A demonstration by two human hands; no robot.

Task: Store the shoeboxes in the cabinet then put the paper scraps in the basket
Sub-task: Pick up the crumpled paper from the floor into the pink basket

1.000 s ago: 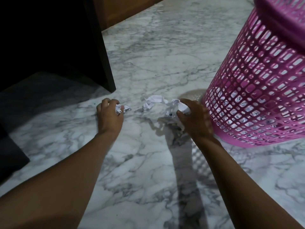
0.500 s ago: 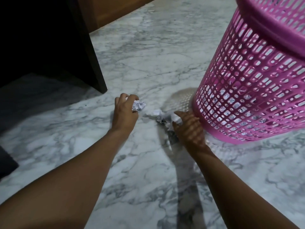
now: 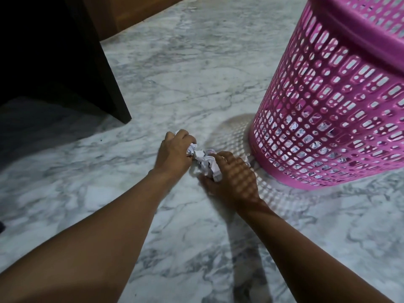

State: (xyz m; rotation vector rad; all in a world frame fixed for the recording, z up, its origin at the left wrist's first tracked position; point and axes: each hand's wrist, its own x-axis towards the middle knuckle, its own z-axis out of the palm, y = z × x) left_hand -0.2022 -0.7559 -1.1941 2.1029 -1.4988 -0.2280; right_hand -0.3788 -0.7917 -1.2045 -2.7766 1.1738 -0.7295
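Note:
Crumpled white paper scraps (image 3: pixel 206 166) are bunched together on the marble floor between my two hands. My left hand (image 3: pixel 175 153) grips a small wad of paper with curled fingers. My right hand (image 3: pixel 232 178) curls round the larger bunch from the right, thumb under it. Both hands almost touch. A tall pink perforated plastic basket (image 3: pixel 341 110) stands upright just right of my right hand; more crumpled paper shows through its lower holes. No shoeboxes are in view.
A dark wooden cabinet (image 3: pixel 65 62) stands at the upper left, its corner about a hand's length from my left hand. Brown wood panelling (image 3: pixel 135 12) runs along the far edge. Grey-veined marble floor (image 3: pixel 185 73) stretches around.
My left hand has slid right with its paper wad until it meets my right hand. The scraps are gathered into one bunch beside the basket. The view has shifted closer.

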